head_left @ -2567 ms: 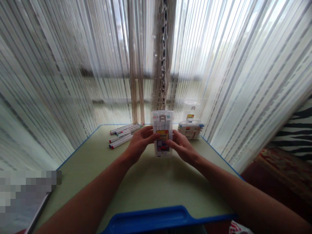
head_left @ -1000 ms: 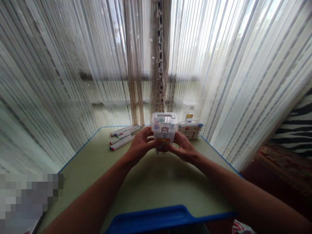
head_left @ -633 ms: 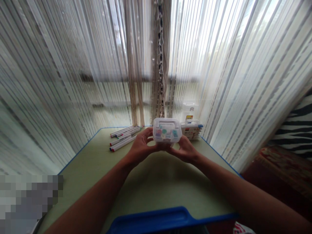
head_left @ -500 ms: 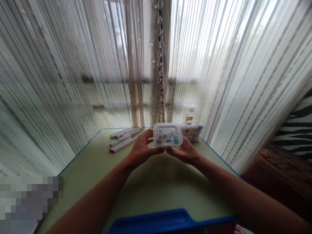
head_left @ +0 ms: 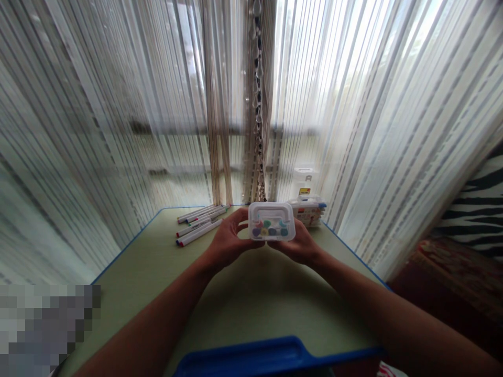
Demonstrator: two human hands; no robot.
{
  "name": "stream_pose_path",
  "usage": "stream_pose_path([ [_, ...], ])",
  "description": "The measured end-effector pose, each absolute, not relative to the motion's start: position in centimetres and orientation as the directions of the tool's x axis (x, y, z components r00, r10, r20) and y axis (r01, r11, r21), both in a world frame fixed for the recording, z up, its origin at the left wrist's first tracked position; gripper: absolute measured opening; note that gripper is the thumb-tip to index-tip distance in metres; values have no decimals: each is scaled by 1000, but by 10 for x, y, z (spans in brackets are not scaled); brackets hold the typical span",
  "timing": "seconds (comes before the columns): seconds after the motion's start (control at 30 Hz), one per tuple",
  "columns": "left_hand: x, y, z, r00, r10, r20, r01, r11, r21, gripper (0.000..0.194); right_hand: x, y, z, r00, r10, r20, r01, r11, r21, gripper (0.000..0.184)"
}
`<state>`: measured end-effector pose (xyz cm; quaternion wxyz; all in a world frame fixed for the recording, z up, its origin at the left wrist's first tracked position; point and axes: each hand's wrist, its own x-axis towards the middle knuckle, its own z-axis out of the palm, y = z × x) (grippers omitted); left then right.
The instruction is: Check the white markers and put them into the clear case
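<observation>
A clear plastic marker case [head_left: 271,221] is held above the middle of the table, its lid end tilted toward me. Through the lid I see several coloured marker ends in blue, green, yellow and red. My left hand [head_left: 231,233] grips the case's left side, thumb along the near face. On the right side my right hand [head_left: 297,242] grips it the same way. The label side is turned out of sight. Left of my left hand, several white markers [head_left: 202,230] with coloured ends lie on the table.
At the back right stands a pack of markers [head_left: 310,212] with a printed label, and behind it another clear case [head_left: 305,180]. The pale green table [head_left: 251,309] has a blue edge and a blue front tray [head_left: 243,358]. Striped string curtains [head_left: 168,104] hang behind it.
Both hands have tipped the marker case from upright, label facing me, until its lid end faces me. The case sits slightly lower. The loose markers have stayed in place.
</observation>
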<state>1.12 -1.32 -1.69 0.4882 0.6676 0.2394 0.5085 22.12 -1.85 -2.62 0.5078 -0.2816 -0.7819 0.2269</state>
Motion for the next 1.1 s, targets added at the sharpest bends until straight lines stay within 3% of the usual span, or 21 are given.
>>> stream_pose_path([
  [0.2,11,-15,-14,358,823,441,-146,-417,897,68,221,-18,-27,-303,664,683,209,746,-632,35],
  [0.37,14,-16,-12,331,835,440,-221,-385,896,62,218,-20,-25,-295,659,692,192,750,-633,31],
  [0.53,16,-22,-7,288,880,377,-270,-303,914,57,220,-19,-25,-320,688,651,115,710,-695,44],
  [0.73,14,-20,-9,266,862,432,-270,-364,892,54,226,-23,-12,-244,711,659,-101,657,-747,54],
  [0.93,12,-13,-14,285,809,514,-155,-490,858,54,231,-33,27,15,698,716,143,707,-692,37],
  [1.1,10,-12,-16,304,769,562,-93,-564,821,60,239,-41,60,-231,641,732,420,744,-519,33],
])
